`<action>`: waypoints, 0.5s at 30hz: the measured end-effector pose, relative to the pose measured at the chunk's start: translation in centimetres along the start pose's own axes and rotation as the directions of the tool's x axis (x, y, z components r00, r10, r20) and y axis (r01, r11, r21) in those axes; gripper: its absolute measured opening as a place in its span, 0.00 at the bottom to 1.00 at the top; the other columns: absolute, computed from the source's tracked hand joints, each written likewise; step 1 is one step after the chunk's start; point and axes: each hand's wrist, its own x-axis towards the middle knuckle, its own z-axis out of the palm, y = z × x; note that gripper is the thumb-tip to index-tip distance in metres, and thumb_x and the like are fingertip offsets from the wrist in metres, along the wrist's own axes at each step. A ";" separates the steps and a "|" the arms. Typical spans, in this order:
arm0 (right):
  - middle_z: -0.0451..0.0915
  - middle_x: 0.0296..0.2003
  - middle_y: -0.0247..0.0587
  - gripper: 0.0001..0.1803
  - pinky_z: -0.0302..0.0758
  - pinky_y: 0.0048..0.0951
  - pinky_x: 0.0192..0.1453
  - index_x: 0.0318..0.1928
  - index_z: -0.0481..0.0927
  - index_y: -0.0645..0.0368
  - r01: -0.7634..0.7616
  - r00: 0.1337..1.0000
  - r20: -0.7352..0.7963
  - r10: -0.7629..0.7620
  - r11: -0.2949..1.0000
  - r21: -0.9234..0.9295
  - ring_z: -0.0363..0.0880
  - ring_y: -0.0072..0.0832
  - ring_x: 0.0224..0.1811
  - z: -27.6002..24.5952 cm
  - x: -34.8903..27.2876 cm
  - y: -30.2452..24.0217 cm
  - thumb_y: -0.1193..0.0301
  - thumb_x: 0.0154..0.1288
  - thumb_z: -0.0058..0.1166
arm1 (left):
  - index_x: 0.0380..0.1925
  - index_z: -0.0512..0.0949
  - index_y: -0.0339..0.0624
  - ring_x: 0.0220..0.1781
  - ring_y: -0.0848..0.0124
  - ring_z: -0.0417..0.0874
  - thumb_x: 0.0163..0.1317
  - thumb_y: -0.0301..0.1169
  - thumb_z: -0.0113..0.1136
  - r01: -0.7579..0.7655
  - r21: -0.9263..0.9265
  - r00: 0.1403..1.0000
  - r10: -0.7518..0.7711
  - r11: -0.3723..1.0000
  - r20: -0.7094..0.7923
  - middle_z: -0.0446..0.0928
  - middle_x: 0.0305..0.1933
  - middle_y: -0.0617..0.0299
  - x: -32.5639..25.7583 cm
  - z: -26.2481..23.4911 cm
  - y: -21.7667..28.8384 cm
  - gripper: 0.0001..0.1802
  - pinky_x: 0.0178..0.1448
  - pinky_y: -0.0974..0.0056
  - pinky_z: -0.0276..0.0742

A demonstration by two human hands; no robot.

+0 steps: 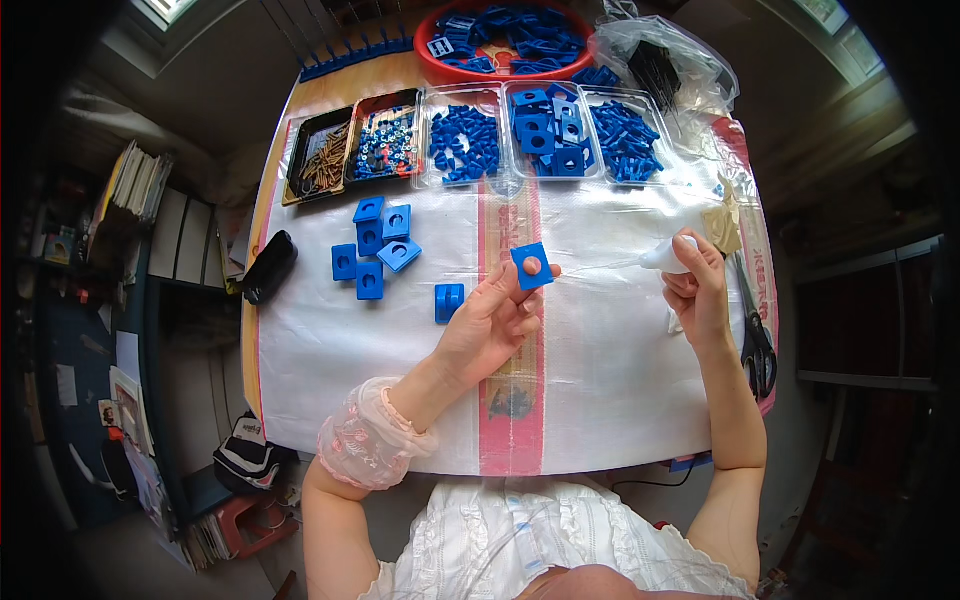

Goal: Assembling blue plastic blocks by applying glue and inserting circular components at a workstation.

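My left hand (pixel 488 318) is closed on a blue square plastic piece (pixel 522 256) with a round hole, and a fingertip shows through the hole. To the right, my right hand (pixel 703 290) grips a small white squeeze bottle (pixel 660 258), its narrow nozzle pointing left. A thin clear strand seems to run from the nozzle toward the held piece. Just left of my left hand lies a single blue piece (pixel 449 304) with a slot. Farther left sits a loose group of similar blue square pieces (pixel 370 238), some overlapping.
Along the far side stand a black tray of brass-coloured pins (pixel 300 185), a tray of small mixed parts (pixel 387 135) and clear boxes of blue parts (pixel 465 145). Behind them is a red basin (pixel 430 70). Black scissors (pixel 760 360) lie right; a black case (pixel 270 267) lies left.
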 end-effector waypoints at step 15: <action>0.61 0.17 0.17 0.09 0.43 0.14 0.16 0.33 0.74 0.51 -0.006 1.000 0.003 0.006 1.000 0.002 0.50 0.05 0.15 0.0 -0.1 -0.1 0.64 0.70 0.57 | 0.51 0.74 0.49 0.37 0.80 0.64 0.74 0.46 0.52 0.009 -0.003 1.000 -0.009 1.000 -0.005 0.71 0.59 0.63 0.0 -0.1 0.0 0.16 0.37 0.78 0.65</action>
